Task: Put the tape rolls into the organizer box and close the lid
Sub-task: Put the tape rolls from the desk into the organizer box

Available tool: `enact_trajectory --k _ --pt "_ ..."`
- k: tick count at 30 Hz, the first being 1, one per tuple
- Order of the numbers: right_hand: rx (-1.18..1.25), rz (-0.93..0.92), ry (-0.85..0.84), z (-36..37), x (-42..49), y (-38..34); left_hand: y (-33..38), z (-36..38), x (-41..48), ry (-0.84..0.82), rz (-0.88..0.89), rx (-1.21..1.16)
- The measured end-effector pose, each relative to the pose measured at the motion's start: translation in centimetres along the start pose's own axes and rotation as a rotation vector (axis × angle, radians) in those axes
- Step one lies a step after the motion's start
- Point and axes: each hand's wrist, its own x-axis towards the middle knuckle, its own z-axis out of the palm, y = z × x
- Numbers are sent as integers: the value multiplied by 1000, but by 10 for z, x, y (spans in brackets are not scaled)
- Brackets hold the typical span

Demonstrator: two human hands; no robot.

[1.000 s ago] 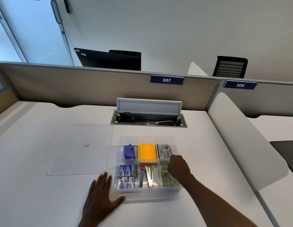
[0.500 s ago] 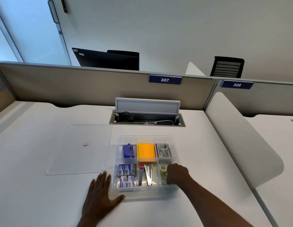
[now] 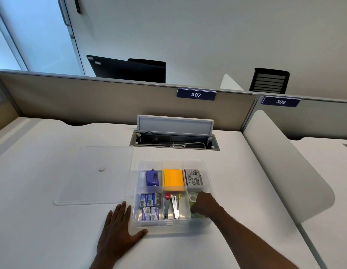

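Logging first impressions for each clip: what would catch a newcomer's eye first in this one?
Most likely the clear organizer box at the middle of the white desk, with bright orange sticky notes in its back middle compartment and a purple hole punch to their left. The right hand reaches into the front right compartment over the tape rolls, while the left hand lies flat against the box's front left corner. The clear lid lies on the desk to the box's left.

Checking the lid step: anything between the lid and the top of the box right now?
Yes. The right hand is inside the box, in the front right compartment with the tape rolls. The lid lies flat on the desk left of the box; the left hand rests flat beside the box's front left corner.
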Motion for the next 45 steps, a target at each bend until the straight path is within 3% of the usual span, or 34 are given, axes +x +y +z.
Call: enact_trajectory --k 12,25,45 --pt "206 88 20 1 3 6 1 -2 0 -32 10 12" --pt "-65 37 28 8 14 19 2 -3 -1 -22 -5 4" --pt "-196 5 1 3 13 17 0 -2 0 -82 -23 -50"
